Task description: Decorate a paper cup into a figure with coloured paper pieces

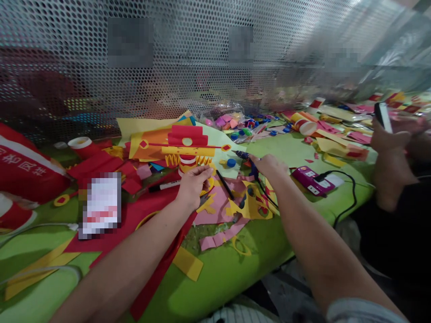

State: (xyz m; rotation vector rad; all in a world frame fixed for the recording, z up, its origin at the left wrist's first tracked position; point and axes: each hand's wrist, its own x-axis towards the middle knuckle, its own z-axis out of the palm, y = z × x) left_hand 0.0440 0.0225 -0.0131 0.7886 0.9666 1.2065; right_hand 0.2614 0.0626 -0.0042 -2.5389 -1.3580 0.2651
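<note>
A paper figure (187,152) with a wide red hat, a yellow face and a striped red-and-white cup body stands on the green table (235,273). My left hand (195,185) is at its lower right, thumb and fingertips pinched together; what they hold, if anything, is too small to make out. To the right, my right hand (272,168) is wrapped round a dark blue glue gun (247,161), whose tip points left toward the figure. A black cable hangs from the gun. Between the hands lie a black stick (224,184) and yellow paper scraps (251,199).
A purple power socket (313,181) with a black plug sits right of my right arm. Red paper (111,215) and a phone-like blurred item lie left. Behind are bottle caps (247,132), paper cups and a perforated metal screen. Another person's hand holds a phone (383,117) at right.
</note>
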